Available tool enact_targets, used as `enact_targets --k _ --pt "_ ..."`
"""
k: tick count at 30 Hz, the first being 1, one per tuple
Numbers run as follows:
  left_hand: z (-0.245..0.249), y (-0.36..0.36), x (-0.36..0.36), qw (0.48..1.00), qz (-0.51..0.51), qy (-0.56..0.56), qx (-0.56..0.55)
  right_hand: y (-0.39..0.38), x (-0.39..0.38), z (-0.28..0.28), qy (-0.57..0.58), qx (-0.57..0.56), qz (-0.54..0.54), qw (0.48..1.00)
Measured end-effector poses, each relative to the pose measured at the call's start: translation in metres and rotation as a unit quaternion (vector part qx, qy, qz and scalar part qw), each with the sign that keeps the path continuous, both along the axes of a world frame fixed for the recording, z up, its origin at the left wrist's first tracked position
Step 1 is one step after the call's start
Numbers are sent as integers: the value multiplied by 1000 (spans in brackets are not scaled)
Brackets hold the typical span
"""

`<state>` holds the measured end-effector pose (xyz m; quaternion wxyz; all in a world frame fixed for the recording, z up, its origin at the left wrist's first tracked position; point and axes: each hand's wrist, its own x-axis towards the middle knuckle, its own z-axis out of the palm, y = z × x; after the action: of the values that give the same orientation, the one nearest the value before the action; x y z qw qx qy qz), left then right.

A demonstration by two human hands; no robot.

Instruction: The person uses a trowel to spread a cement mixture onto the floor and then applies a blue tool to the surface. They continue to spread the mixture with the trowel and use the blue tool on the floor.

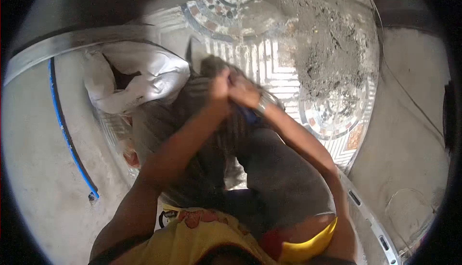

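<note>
My left hand (220,86) and my right hand (244,92) are close together above my knees, both blurred by motion. Their fingers look closed, but what they grip cannot be made out. Just beyond them is a pale, blade-like shape (197,57) beside a dark, blurred lump (211,66). Something blue (249,115) shows below my right hand, whose wrist wears a metallic band (263,103). To the left of my hands, a crumpled white sack (161,75) lies with its mouth open.
Grey rubble and dust (332,48) cover part of the patterned floor (269,55) at the upper right. A blue pipe (65,132) runs along the left. A long metal level (368,212) lies at the lower right, and a thin cable (409,94) crosses the right side.
</note>
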<state>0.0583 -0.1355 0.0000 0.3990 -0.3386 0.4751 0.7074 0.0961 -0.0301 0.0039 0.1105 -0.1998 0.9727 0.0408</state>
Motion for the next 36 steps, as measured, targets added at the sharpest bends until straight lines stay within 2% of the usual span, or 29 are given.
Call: enact_targets --k 1,2,3,4,6,7,8,9,11,12,13,14,16,19,20,23,24,25,27,28,30,31,32,33,35,36 --pt "-5 -4 -13 999 -21 32 -22 -5 -9 5 -222 -311 -203 901" --pt "-13 -3 -13 996 -71 44 -39 -11 -19 11 -299 -427 -370 769" --pt "-19 -2 -11 990 -118 59 -52 -7 -10 12 -252 -426 -362 790" --pt "-22 -1 0 977 -188 91 -51 -1 17 11 -171 -505 -368 762" --pt "30 23 35 935 -314 157 -57 10 53 40 -198 -624 -447 610" --pt "30 34 49 964 -252 28 -85 16 64 29 -181 -575 -421 677" --pt "40 38 47 974 -213 19 -72 20 66 32 -159 -521 -396 739" --pt "49 42 43 983 -175 8 -60 22 59 27 -168 -514 -379 751" --pt "12 27 29 998 -58 29 -11 18 43 21 -197 -500 -358 764" --pt "10 22 24 999 -2 36 12 13 34 22 -223 -487 -363 762" --pt "8 23 24 1000 -16 -5 -1 7 20 22 -246 -475 -367 761" --pt "30 29 14 998 -31 -45 -14 4 14 21 -268 -463 -371 759" --pt "15 23 32 990 -139 -32 19 18 56 4 -72 -503 -290 811" --pt "33 48 56 978 -210 -1 -23 27 94 -8 -125 -525 -415 732" --pt "32 52 53 976 -192 11 -101 27 87 -1 -121 -505 -414 748" --pt "27 31 38 984 -163 47 -61 11 60 0 -63 -650 -338 678" --pt "33 33 35 996 -27 -84 19 10 53 -9 -61 -618 -322 714" --pt "30 35 38 994 -95 -46 -13 10 51 -14 -56 -585 -307 749" --pt "25 34 46 969 -234 32 -72 26 75 3 -209 -540 -412 704" --pt "24 33 49 970 -229 20 -82 30 84 7 -153 -510 -388 752" --pt "23 39 51 973 -210 10 -100 28 72 24 -134 -517 -435 725" --pt "22 40 51 974 -199 5 -109 21 65 23 -98 -534 -394 741" --pt "36 35 47 983 -172 17 -60 15 58 23 -62 -549 -356 754" --pt "35 31 45 992 -124 -17 -19 13 56 26 -29 -561 -318 764" --pt "28 28 45 994 -23 -86 62 30 47 56 -169 -531 -383 737" --pt "36 35 48 995 -93 -32 -4 36 38 82 -238 -513 -417 711"
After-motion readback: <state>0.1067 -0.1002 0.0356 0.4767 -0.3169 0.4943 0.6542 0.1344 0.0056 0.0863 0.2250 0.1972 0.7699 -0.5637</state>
